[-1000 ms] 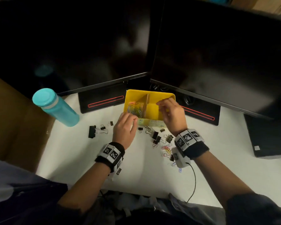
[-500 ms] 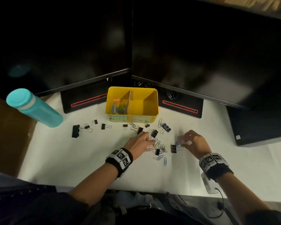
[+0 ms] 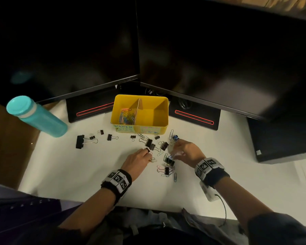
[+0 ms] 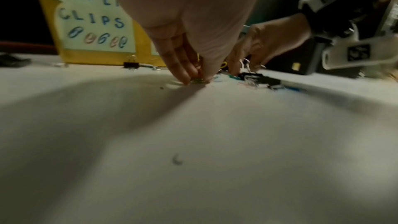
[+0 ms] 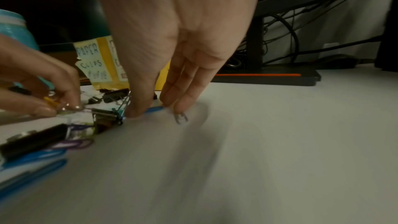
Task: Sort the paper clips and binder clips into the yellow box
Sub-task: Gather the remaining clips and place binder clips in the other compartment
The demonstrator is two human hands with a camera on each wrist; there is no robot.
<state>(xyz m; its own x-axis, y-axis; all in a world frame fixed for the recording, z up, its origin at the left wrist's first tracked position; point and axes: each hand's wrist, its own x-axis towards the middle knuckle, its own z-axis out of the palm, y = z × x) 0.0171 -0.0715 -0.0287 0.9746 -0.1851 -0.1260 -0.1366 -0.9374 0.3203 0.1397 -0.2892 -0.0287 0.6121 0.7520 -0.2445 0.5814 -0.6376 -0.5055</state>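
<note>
The yellow box [image 3: 160, 126] stands in front of the monitors. Its left compartment holds coloured paper clips [image 3: 128, 116]; the right one shows only bare yellow floor. Black binder clips [image 3: 149, 143] and loose paper clips [image 3: 175, 177] lie scattered on the white desk before it. My left hand [image 3: 148, 155] is down on the pile, and its fingertips [image 4: 187, 77] pinch a paper clip [image 4: 198, 80] against the desk. A yellow clip [image 5: 50, 101] sits in those fingers too. My right hand [image 3: 172, 152] is blurred; its straight fingers [image 5: 178, 106] and thumb touch the desk either side of a blue paper clip [image 5: 154, 109].
A teal bottle [image 3: 37, 117] stands at the left. More binder clips, one large [image 3: 79, 142], lie left of the box. Two dark monitors on bases with red stripes [image 3: 194, 116] close off the back. A black device [image 3: 281, 138] sits at the right.
Both hands came down from the box to the pile of clips. Since half a second ago the right hand has shifted left into the pile; the left hand stays there.
</note>
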